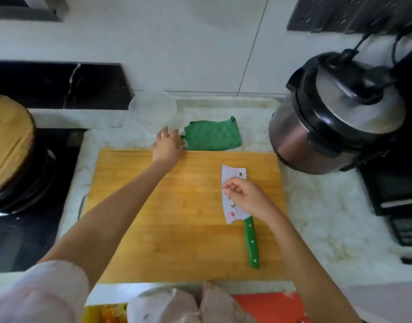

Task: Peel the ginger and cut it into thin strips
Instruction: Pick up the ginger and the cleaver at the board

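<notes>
Kitchen counter, mid-prep: a cleaver lies flat on the R half of a bamboo cutting board, blade pointing away from the person, handle toward them. The blade is white w/ a small flower print and a hole near its far corner; the handle is bright green w/ pale rivets. The right hand hangs directly over the blade's middle and hides part of it. The left hand is well apart from the knife, stretched to the board's far edge, btwn a clear plastic tub and a folded green cloth. L fingers are spread wide and grip nothing visible; the thumb side sits just beside the cloth. R fingers are loosely curled, thumb and forefinger close together; blur makes it unclear whether they pinch anything or touch the steel. The ginger can't be picked out, possibly hidden under a hand.
</notes>
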{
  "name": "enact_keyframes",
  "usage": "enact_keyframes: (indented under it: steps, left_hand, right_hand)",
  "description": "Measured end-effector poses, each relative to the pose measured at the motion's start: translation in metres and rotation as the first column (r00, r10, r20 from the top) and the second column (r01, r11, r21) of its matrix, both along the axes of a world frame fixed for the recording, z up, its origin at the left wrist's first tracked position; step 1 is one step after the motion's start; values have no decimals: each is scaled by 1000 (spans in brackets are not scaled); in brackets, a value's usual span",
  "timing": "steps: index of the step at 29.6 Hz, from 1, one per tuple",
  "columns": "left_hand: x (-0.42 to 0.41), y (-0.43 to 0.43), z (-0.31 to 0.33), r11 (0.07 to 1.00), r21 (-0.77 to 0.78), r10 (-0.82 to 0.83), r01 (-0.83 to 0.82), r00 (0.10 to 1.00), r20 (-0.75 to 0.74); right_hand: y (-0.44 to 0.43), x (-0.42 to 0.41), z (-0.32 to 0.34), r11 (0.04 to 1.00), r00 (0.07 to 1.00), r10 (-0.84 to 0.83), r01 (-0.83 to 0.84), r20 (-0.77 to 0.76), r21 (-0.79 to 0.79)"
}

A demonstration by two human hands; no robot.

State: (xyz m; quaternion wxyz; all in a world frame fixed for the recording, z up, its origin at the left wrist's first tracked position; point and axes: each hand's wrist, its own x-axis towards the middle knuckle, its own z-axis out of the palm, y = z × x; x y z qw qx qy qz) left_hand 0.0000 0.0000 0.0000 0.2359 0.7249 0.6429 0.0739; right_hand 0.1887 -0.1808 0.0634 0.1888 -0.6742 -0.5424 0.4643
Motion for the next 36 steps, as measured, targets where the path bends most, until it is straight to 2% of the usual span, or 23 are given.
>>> enact_keyframes:
  steps: [3,9,14,17,20,22,24,26,28,30,32,34,36]
  left_hand:
    - [1,12,-8,1000,-6,-29,29,998,-55]
    - [-2,19,-17,996,85,-11,1,993,119]
    - [-15,-6,-3,947,322,-114,-2,933,341]
    - [-25,-49,3,926,373,-227,61,879,419]
    - [-32,-103,-5,930,302,-324,208,851,412]
    - [-35,-135,-13,928,235,-360,287,850,385]
    - [-35,-157,-22,925,180,-378,334,862,339]
    - [-34,-170,-28,949,123,-315,290,884,344]
    - [-30,-181,-27,978,68,-209,199,885,417]
    - [-27,-189,-25,992,61,-124,108,879,461]
    - [-24,-196,-27,998,42,-67,53,875,480]
    - [-20,-207,-28,1000,20,-17,9,872,489]
    - [-19,-213,-26,999,31,20,-41,870,493]
  right_hand:
    - [1,-1,-7,994,994,-113,113,-5,3]
    - [-10,-10,-19,977,979,-204,203,-16,-62]
    - [-16,-22,-18,972,971,-232,231,-48,-35]
    - [-31,-25,-23,969,970,-243,242,-23,-42]
    - [-52,-20,-35,962,954,-268,272,132,-11]
    - [-64,-17,-43,949,904,-312,308,293,60]
    - [-75,-15,-47,916,831,-396,385,392,109]
    - [-84,-16,-50,855,782,-480,518,396,15]
    - [-93,-18,-52,808,785,-521,580,334,-105]
    - [-99,-23,-52,846,821,-466,523,328,-106]
    - [-102,-26,-53,899,839,-358,428,409,-92]
    - [-102,-23,-52,912,837,-300,392,459,-119]
    - [-99,-18,-49,915,857,-287,378,428,-142]
